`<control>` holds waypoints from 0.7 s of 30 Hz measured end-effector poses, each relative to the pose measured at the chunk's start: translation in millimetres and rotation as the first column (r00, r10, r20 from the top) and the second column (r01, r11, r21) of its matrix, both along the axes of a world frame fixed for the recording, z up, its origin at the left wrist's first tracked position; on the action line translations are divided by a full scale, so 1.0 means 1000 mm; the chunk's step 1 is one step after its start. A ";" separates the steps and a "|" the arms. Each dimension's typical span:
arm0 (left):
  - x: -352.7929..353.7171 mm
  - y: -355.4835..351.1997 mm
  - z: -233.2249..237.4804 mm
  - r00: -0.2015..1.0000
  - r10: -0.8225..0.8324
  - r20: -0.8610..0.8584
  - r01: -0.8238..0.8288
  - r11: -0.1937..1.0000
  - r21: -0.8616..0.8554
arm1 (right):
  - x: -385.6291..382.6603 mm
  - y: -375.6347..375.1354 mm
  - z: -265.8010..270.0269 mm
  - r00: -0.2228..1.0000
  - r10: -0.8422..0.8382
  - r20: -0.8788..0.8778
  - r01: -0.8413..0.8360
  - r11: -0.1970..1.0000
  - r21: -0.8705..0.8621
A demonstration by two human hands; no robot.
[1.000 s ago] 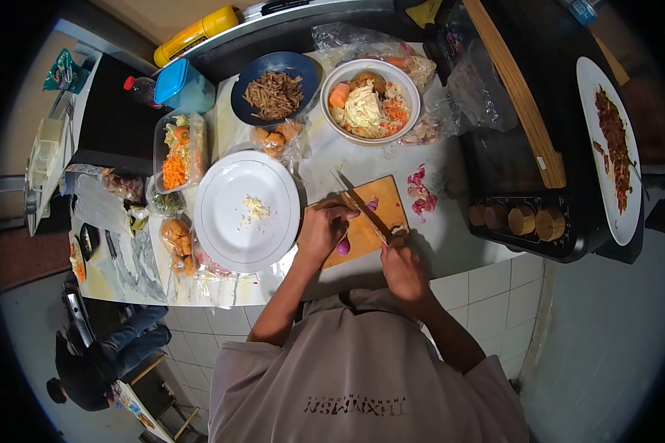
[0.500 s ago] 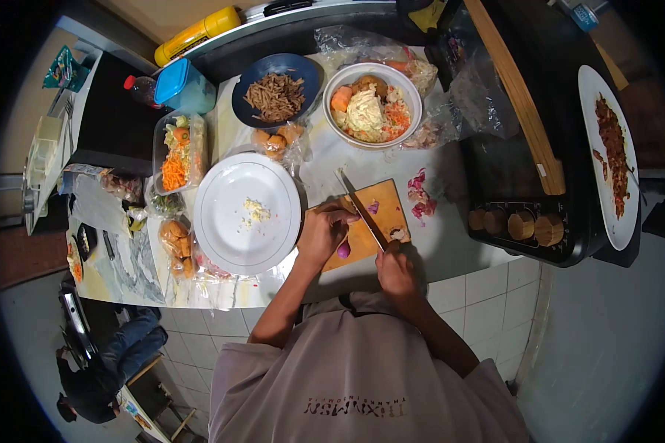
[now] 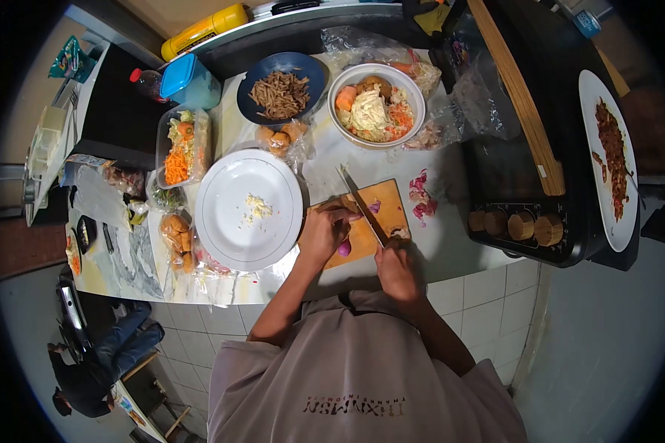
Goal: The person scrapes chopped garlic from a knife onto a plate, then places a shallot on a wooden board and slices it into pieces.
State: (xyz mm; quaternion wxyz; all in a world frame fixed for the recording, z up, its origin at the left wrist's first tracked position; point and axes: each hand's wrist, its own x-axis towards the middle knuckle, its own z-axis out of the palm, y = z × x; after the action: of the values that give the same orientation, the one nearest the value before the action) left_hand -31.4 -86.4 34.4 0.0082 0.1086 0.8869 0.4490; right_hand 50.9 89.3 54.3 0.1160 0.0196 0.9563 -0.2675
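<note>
My right hand (image 3: 397, 270) is wrapped around the handle of a knife (image 3: 363, 208), its blade slanting up and left across a wooden cutting board (image 3: 358, 251). On the board's left side my left hand (image 3: 328, 229) has its fingers curled together beside the blade. Whatever those fingers press on is hidden beneath them. A whole purple shallot (image 3: 344, 249) lies by the left palm. Just right of the blade is a small cut shallot piece (image 3: 375, 207), and a pale scrap (image 3: 400, 232) rests close to the right hand. Purple shallot skins (image 3: 423, 198) are scattered on the counter beyond the board.
Left of the board stands a white plate (image 3: 225, 229) with chopped pale bits. Behind are a dark bowl of brown strips (image 3: 247, 111) and a white bowl of vegetables (image 3: 420, 127). A black oven (image 3: 488, 184) borders the right. At lower left, another person (image 3: 89, 384) sits.
The view has shifted slightly. Both hands, the knife and the shallot stay in nearly the same places on the board.
</note>
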 end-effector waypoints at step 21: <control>0.001 0.002 -0.002 1.000 0.026 -0.003 -0.026 1.000 0.010 | -0.009 -0.004 0.005 0.999 0.013 0.050 -0.005 0.988 -0.154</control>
State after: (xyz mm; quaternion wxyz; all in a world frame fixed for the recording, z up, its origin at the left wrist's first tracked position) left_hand -30.7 -84.7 32.0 0.0007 0.0979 0.8859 0.4534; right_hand 41.9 85.5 59.2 0.1426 0.0128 0.9296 -0.3395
